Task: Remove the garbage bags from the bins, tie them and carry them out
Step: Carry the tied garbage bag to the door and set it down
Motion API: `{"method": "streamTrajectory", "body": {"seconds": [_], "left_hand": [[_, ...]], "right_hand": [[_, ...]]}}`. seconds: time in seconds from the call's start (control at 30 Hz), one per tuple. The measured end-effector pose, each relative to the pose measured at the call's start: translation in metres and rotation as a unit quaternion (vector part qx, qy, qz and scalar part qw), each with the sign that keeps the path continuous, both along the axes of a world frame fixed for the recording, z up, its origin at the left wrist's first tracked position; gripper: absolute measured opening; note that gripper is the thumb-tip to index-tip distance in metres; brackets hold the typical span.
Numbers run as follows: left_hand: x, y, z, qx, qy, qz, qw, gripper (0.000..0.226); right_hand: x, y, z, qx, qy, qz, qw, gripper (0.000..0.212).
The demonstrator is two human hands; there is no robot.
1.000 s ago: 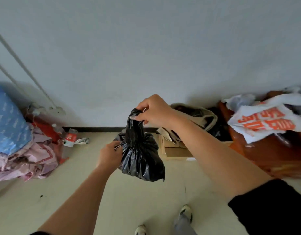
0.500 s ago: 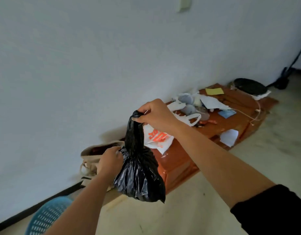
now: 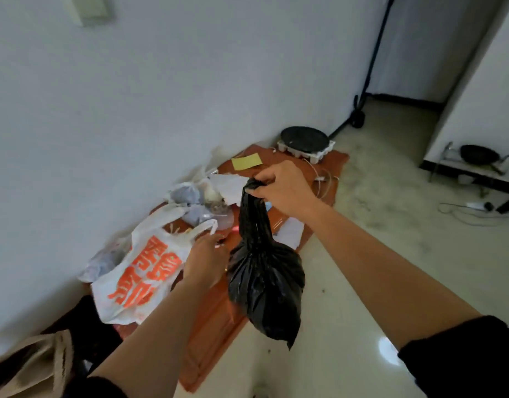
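A: Where's the garbage bag [image 3: 264, 285]?
B: Black, hanging in the air. The right hand [image 3: 284, 191] is fisted round the top of its twisted neck. The full bottom part dangles over the floor-side edge of a brown wooden board [image 3: 210, 334].
A: Left hand [image 3: 204, 262]?
B: Just left of the bag where the neck gathers, back of the hand to the camera. The fingers look loose and hold nothing. Can't tell if it touches the plastic.
A: Any label on the bag?
B: None visible, plain black.
A: Any writing nearby?
B: A white plastic bag [image 3: 138, 280] lies at the board's near end with big orange characters printed on it, too blurred to read.
A: Where's the board?
B: Flat on the pale floor [image 3: 362, 254], along the wall [image 3: 132, 96].
A: What else is on it?
B: Mid-board at the wall edge there are crumpled clear bags and torn paper. Toward the far end, a yellow paper [image 3: 246, 162] with no writing I can make out. At the far end, a round black pan [image 3: 304, 137] sits on a white tray [image 3: 319, 155].
A: Off the board?
B: A beige tote bag [image 3: 32, 366] in the bottom left corner, and a black pole [image 3: 373, 53] standing past the far end.
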State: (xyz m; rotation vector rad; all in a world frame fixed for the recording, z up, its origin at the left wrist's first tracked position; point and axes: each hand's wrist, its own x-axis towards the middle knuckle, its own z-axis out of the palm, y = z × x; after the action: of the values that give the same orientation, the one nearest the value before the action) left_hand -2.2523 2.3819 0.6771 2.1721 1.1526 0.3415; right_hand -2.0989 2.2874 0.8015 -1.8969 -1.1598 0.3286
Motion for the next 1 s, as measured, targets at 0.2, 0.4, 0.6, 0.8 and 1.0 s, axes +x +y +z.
{"method": "streamTrajectory", "body": {"seconds": [0.2, 0.4, 0.6, 0.8, 1.0], "left_hand": [[0.195, 0.024, -0.004, 0.026, 0.014, -0.089, 0.996, 0.038], [0.390, 0.034, 0.018, 0.039, -0.013, -0.147, 0.988, 0.030], [0.560, 0.043, 0.023, 0.047, 0.015, -0.238, 0.970, 0.023], [0.754, 0.038, 0.019, 0.052, -0.022, -0.231, 0.971, 0.018], [0.930, 0.041, 0.021, 0.040, -0.019, -0.206, 0.978, 0.021]], "right_hand": [[0.183, -0.010, -0.007, -0.020, 0.017, -0.087, 0.996, 0.008], [0.361, -0.020, 0.001, -0.041, 0.039, -0.160, 0.985, 0.010], [0.518, -0.026, 0.001, -0.033, 0.063, -0.208, 0.976, 0.008], [0.709, -0.023, -0.002, -0.018, 0.050, -0.219, 0.974, 0.009], [0.876, -0.007, -0.001, -0.026, 0.036, -0.203, 0.978, 0.011]]}}
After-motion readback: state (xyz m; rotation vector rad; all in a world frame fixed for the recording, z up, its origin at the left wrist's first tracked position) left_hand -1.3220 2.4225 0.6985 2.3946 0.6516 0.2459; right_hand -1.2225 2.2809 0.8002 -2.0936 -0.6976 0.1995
